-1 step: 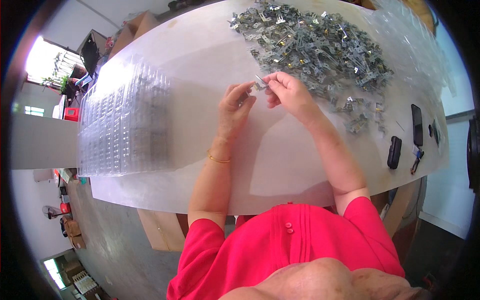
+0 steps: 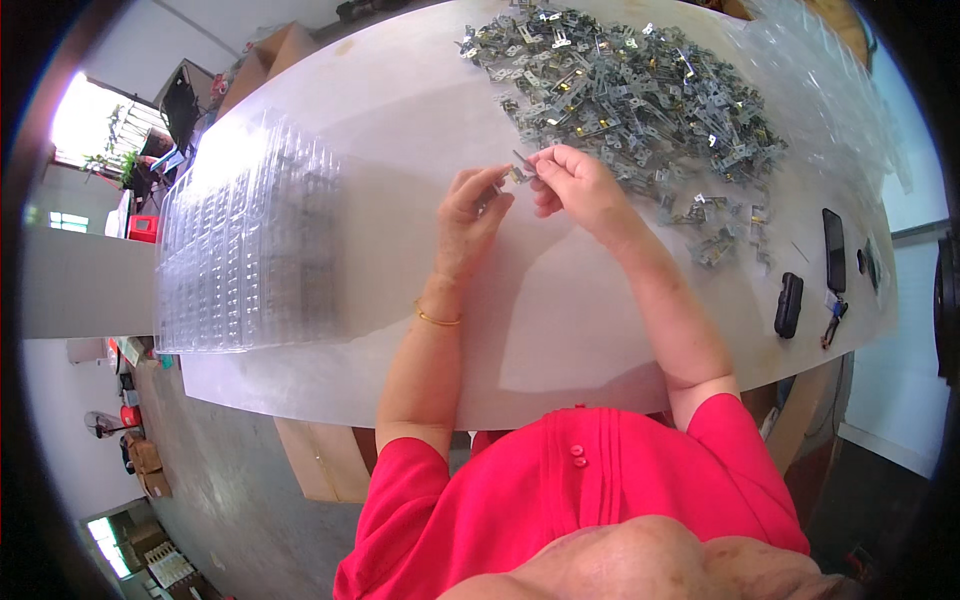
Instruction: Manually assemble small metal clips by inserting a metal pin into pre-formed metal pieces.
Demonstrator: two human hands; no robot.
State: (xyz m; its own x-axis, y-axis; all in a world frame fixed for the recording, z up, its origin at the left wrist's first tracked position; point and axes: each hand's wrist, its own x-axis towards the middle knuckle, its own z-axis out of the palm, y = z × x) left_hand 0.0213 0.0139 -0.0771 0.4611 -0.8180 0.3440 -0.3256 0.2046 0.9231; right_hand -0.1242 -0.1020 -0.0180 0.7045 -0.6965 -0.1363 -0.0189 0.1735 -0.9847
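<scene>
Above the middle of the white table, my two hands meet at a small metal bracket [image 2: 518,174] with a brass-coloured bit. My right hand [image 2: 585,192] pinches its right side between thumb and fingertips. My left hand [image 2: 468,228], with a thin bangle at the wrist, is curled with its fingertips at the bracket's left end. Some grey metal also shows between the left thumb and fingers; its shape is mostly hidden. Just beyond the right hand lies a big heap of similar metal brackets [image 2: 640,95], some with brass-coloured bits.
A stack of clear plastic trays [image 2: 250,240] stands on the table [image 2: 400,110] at left. Several loose brackets [image 2: 715,240] lie near my right forearm. At the right are a black case [image 2: 789,305], a phone [image 2: 834,250], keys [image 2: 832,325] and clear plastic sheeting [image 2: 830,90].
The bracket between my fingertips has turned slightly. Both hands stay in nearly the same place.
</scene>
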